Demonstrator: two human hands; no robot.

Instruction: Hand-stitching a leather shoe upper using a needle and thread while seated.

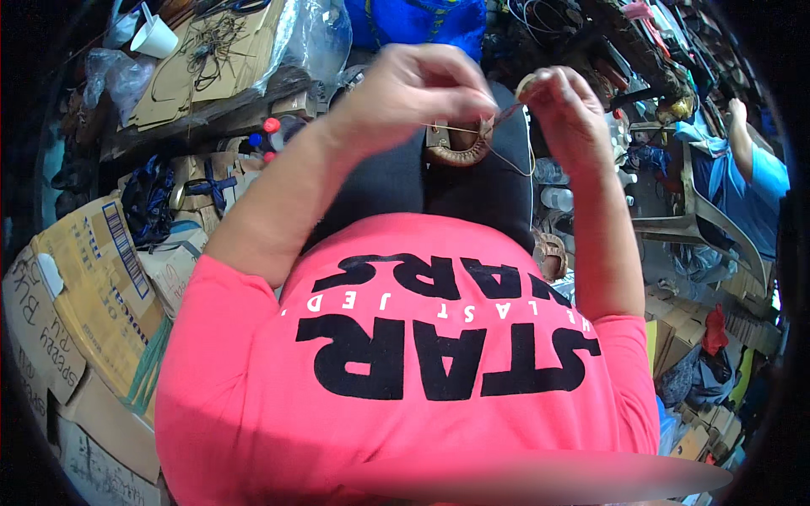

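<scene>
Over my lap, my left hand (422, 88) is raised with thumb and fingers pinched, slightly blurred by motion. Its fingertips close on a thin brown thread (511, 162), which loops down below both hands. To its right, my right hand (572, 110) pinches a small tan piece (526, 87) between thumb and fingers; its exact kind does not show. Just under my left fingertips, between my dark-trousered thighs, lies a brown curved piece (458, 154) with a ridged, stitched-looking edge. My left fingers partly hide its upper side.
A similar brown curved piece (553, 255) lies beside my right thigh. Cardboard with tangled cords (215, 51) and a white cup (154, 38) sit at far left. Cardboard boxes (97, 261) stack at left. Another person's blue sleeve (766, 198) and a plastic chair (709, 219) are at right.
</scene>
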